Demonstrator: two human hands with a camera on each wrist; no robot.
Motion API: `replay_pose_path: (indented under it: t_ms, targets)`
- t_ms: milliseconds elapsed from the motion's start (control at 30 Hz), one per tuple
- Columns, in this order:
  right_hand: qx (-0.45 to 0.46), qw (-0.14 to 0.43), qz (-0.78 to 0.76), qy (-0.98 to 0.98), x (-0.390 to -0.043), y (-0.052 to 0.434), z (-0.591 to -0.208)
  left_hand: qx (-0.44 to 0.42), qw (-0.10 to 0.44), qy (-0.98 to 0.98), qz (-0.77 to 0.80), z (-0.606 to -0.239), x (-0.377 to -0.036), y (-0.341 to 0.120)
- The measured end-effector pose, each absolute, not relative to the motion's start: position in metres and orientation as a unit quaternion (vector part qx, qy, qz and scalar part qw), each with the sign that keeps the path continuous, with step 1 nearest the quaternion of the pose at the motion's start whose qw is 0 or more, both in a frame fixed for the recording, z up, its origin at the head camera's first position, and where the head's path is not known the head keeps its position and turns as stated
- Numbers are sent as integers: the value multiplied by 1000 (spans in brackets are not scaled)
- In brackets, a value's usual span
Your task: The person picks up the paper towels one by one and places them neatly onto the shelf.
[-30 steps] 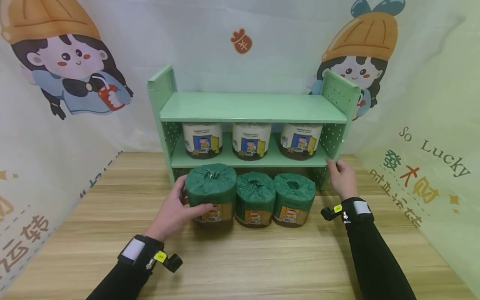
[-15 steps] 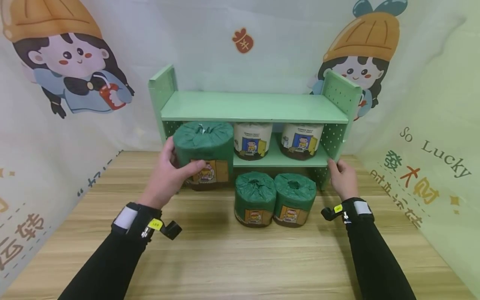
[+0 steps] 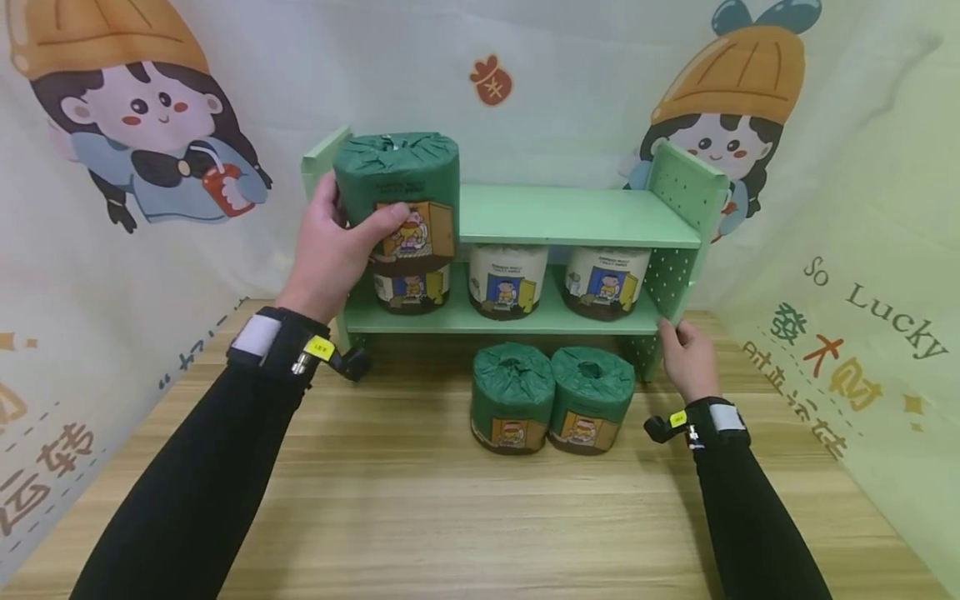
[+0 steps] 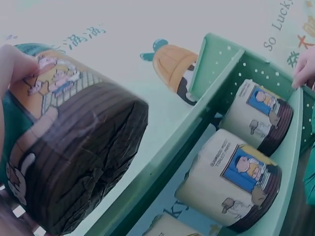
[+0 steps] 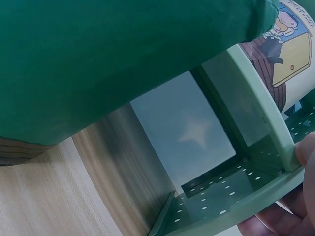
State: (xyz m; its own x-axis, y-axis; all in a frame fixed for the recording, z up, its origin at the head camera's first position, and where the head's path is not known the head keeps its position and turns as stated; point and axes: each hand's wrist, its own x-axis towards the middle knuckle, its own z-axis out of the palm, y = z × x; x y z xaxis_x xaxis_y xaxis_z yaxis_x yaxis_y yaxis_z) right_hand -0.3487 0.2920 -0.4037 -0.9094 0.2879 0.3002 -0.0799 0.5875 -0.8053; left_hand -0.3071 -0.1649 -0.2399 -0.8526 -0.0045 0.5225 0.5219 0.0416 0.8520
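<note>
Two hands are at work on a small green shelf unit. The left hand (image 3: 330, 246) grips a green-wrapped toilet roll (image 3: 397, 196), thumb across its front label and fingers curled round the back, holding it upright in the air at the left end of the shelf's top board (image 3: 570, 215). From the left wrist view the roll's dark brown base (image 4: 83, 157) faces the camera, with the top board running past it toward three o'clock. Whether the roll's base touches the board cannot be told.

At five o'clock from that hand, the right hand (image 3: 686, 358) rests against the lower right corner of the green shelf (image 3: 686, 200), fingers curled loosely on the front edge of the perforated side panel; the right wrist view shows a fingertip (image 5: 306, 155) pressed on that edge.

On the middle board stand three white rolls (image 3: 506, 282) in a row, each with a blue and yellow picture label; the leftmost is partly hidden behind the lifted roll. Two more green rolls (image 3: 551, 398) stand on the wooden table (image 3: 450, 517) at six o'clock from the shelf, touching side by side. Cartoon backdrops (image 3: 142, 125) hang behind and at both sides.
</note>
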Motion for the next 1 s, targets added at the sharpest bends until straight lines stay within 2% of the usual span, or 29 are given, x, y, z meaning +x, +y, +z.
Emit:
replay_pose_path:
  t_ms: [167,367,600,833,1000]
  targets:
    - [-55,204,451,-867,-349,292,-403,-131,199,-728,-643,-235,-323,-166]
    - [-60,201,447,-870,-349,292,-403,-105,207,-734,-638,-233,-339,-166]
    - [-61,208,447,-868,-348,292,-403,-63,219,-779,-584,-229,-350,-160]
    - [-63,204,445,-870,-349,292,-404,3,204,-804,-559,-221,-354,-152]
    - [-66,201,446,-870,-349,292,-404,17,233,-824,-516,-219,-360,-151]
